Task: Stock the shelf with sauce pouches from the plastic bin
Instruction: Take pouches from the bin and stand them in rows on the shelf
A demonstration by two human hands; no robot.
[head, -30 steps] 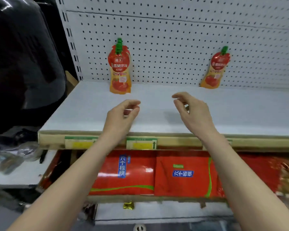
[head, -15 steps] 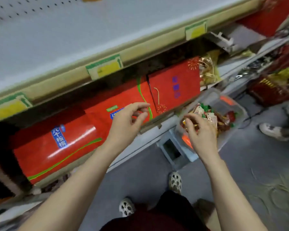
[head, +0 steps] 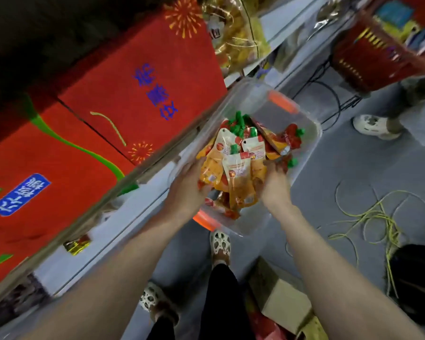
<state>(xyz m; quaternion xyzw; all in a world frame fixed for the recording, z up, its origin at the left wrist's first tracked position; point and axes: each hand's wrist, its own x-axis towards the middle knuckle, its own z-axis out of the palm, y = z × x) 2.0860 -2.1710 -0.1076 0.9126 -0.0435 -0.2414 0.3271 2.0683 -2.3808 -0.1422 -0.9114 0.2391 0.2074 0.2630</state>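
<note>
A clear plastic bin (head: 302, 153) with orange handles sits on the floor below the shelving. It holds several orange-red sauce pouches (head: 238, 175) with green caps, lying in a loose pile. My left hand (head: 187, 190) is at the left side of the pile, fingers curled against a pouch. At the right side of the pile, my right hand (head: 275, 185) curls its fingers over the pouches. Both hands flank the same bunch of pouches. The upper shelf is out of view.
Red gift boxes (head: 133, 94) fill the lower shelf on the left. A cardboard box (head: 282, 303) lies by my feet. Yellow-green cord (head: 378, 217) is strewn on the grey floor at right. Another person's shoe (head: 375, 126) and a red basket (head: 378, 55) are beyond the bin.
My view swung down from the white shelf to the floor. Both hands dropped from above the shelf into the bin and closed around the pouch pile.
</note>
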